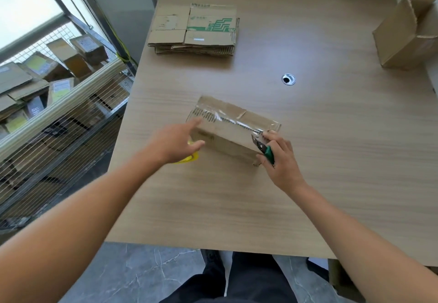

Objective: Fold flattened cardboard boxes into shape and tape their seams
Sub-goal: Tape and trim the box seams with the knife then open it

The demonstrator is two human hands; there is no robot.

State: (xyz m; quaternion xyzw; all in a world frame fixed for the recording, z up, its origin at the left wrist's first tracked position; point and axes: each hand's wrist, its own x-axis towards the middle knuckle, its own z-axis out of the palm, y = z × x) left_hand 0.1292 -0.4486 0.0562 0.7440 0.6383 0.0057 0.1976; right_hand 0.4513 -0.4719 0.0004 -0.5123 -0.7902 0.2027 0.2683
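Step, as judged: cutting tape at seam end | Box at centre of table, tape along top seam | Right hand grips green-handled cutter at box's right end | Left hand fingers straight, by left end, contact unclear | Advice: steady box, sever tape flush, press tail down

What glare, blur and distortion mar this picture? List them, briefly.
Head view: the window is blown out white; the clear tape on the box glints; the left hand is motion-blurred, while the right hand on the green-handled cutter is sharper; the wide lens slightly bows the table edges.
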